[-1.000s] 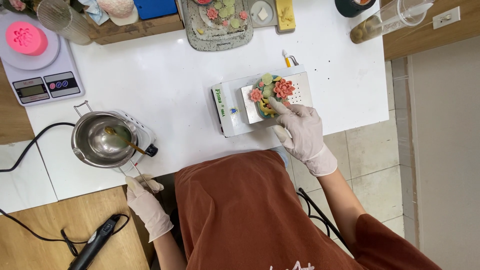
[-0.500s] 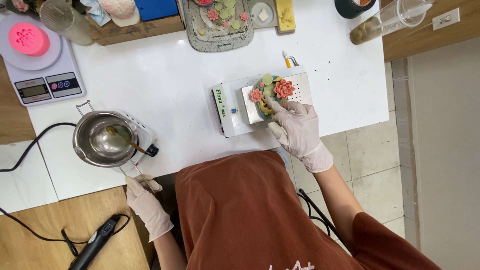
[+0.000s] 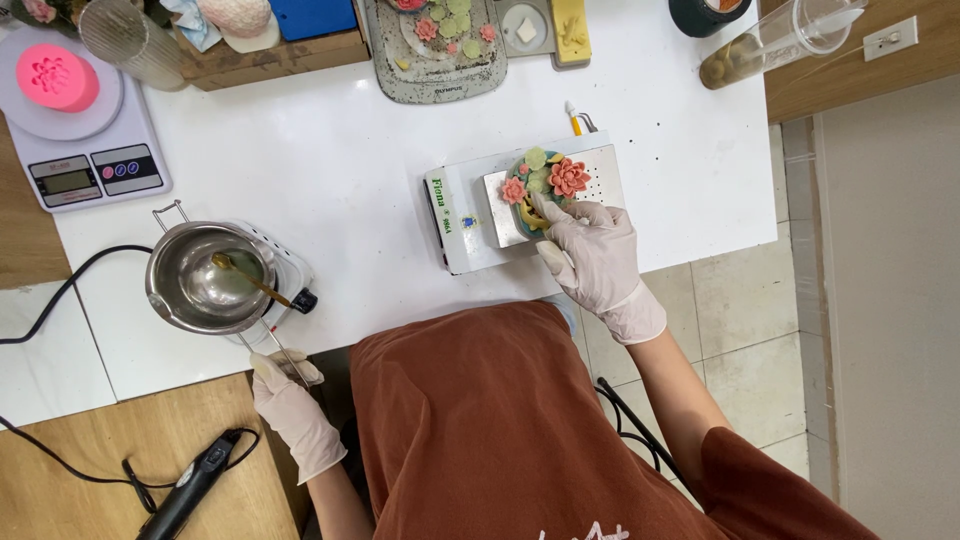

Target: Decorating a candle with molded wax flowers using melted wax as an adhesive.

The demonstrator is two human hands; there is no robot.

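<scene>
The right hand (image 3: 597, 258) lies just below the round flower arrangement (image 3: 543, 183) on the white hot plate (image 3: 470, 225), fingers (image 3: 552, 212) pressed on its near edge. Left hand (image 3: 285, 395) pinches a long spoon (image 3: 250, 283) whose handle slants up into the melting pot (image 3: 205, 275), well left of the arrangement.

Right hand (image 3: 592, 255) perhaps slightly nearer flower piece (image 3: 545, 185).

Even, bright daylight fell over my white table (image 3: 350, 130), leaving only a soft shadow under my right hand (image 3: 598, 255), a dull sheen inside the steel pot (image 3: 205, 280) above my left hand (image 3: 290, 400), and everything sharp, corners slightly stretched.
</scene>
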